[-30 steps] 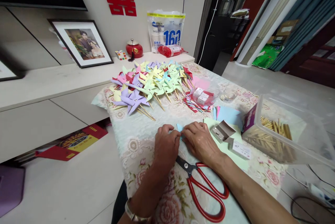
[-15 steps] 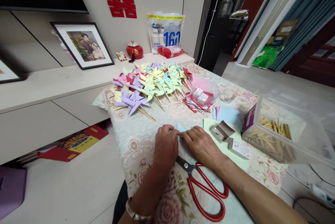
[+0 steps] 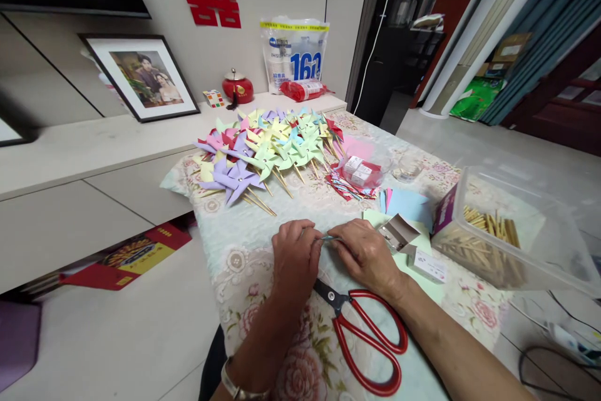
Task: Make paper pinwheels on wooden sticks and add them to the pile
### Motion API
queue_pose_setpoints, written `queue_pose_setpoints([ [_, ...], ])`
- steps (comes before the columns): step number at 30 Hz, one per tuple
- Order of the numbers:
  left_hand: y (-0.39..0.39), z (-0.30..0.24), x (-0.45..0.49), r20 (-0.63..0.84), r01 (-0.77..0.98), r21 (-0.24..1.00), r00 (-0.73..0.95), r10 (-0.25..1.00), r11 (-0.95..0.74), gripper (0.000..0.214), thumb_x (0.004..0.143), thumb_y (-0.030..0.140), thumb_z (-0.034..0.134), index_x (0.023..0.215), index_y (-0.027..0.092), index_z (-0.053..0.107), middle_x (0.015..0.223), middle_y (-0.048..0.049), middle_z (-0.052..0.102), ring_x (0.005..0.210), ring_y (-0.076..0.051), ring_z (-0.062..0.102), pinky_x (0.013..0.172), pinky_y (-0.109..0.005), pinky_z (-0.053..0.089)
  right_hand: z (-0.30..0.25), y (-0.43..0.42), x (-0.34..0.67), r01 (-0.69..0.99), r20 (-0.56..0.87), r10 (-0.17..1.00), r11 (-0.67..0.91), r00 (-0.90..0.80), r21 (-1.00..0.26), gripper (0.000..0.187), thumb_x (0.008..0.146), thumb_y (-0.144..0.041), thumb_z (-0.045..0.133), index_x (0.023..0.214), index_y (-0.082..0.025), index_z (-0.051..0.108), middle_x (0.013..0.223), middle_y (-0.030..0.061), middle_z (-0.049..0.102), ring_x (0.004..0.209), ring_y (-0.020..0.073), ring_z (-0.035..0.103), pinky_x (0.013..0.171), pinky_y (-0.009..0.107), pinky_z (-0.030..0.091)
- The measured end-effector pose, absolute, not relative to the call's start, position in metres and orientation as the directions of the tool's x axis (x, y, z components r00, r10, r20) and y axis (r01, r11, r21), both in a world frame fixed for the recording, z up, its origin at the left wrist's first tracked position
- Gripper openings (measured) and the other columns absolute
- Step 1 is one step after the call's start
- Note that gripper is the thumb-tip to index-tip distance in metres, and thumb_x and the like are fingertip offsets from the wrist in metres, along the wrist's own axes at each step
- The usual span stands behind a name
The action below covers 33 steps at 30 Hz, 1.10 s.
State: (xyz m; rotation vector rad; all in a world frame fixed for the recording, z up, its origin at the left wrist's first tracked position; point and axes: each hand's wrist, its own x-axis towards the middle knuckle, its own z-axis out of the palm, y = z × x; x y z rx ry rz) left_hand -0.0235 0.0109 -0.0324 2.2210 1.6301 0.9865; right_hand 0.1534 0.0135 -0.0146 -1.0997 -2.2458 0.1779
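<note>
Between my two hands is a small piece of blue paper, seen nearly edge-on, most of it hidden by fingers. My left hand is closed at its left end. From the other side, my right hand pinches the paper's right end between thumb and fingers. Red-handled scissors lie on the floral tablecloth just below, blades pointing toward my left wrist. Beyond my hands lies a pile of finished paper pinwheels in purple, yellow, green and red, on wooden sticks.
To the right are an open small box, a closed white box, blue paper sheets and a clear bin of wooden sticks. Red paper pieces lie near the pinwheels. A cabinet runs along the wall.
The blue paper showed a flat pointed corner before and now appears as a thin edge. My right hand has lifted and turned, with its thumb now below. The view has shifted slightly.
</note>
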Motion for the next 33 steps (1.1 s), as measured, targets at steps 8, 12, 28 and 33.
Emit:
queue_pose_setpoints([
  [8,0.009,-0.034,-0.022,0.399,0.757,0.479,0.263,0.879,-0.444,0.011,0.094,0.019,0.052,0.093,0.023,0.062,0.095,-0.0039,0.071,0.11,-0.027,0.054,0.093,-0.045,0.034,-0.015,0.015,0.153,0.664,0.497,0.751,0.64,-0.435,-0.386,0.02,0.101,-0.021,0.048,0.089,-0.02,0.064,0.084,0.0059,0.071,0.081,0.0199,0.061,0.078,0.035,0.042],
  [12,0.008,-0.033,-0.021,0.419,0.742,0.509,0.23,0.879,-0.437,0.008,0.092,0.019,0.057,0.09,0.023,0.063,0.092,-0.0025,0.071,0.105,-0.027,0.055,0.091,-0.045,0.034,-0.015,0.016,0.155,0.64,0.511,0.761,0.631,-0.4,-0.438,0.022,0.102,-0.021,0.047,0.085,-0.02,0.062,0.081,0.0046,0.069,0.078,0.0187,0.062,0.078,0.034,0.042],
  [28,0.011,-0.037,-0.024,0.338,0.438,0.842,0.027,0.941,-0.315,0.048,0.081,0.01,0.059,0.127,0.022,0.055,0.118,-0.0076,0.068,0.11,-0.024,0.06,0.093,-0.041,0.045,-0.016,0.02,0.156,0.248,0.306,0.951,0.308,-0.045,-0.919,0.015,0.087,-0.032,0.069,0.078,-0.02,0.066,0.075,0.0011,0.064,0.071,0.0169,0.058,0.067,0.029,0.044],
  [33,0.014,-0.037,-0.028,0.363,0.117,0.917,0.15,0.92,-0.381,0.045,0.086,0.005,0.045,0.121,0.025,0.065,0.122,-0.0066,0.064,0.116,-0.022,0.058,0.098,-0.037,0.044,-0.016,0.019,0.15,-0.259,-0.089,0.981,-0.133,-0.174,-0.957,0.028,0.072,-0.041,0.084,0.073,-0.018,0.068,0.057,-0.0039,0.058,0.052,0.0102,0.048,0.052,0.023,0.036],
])
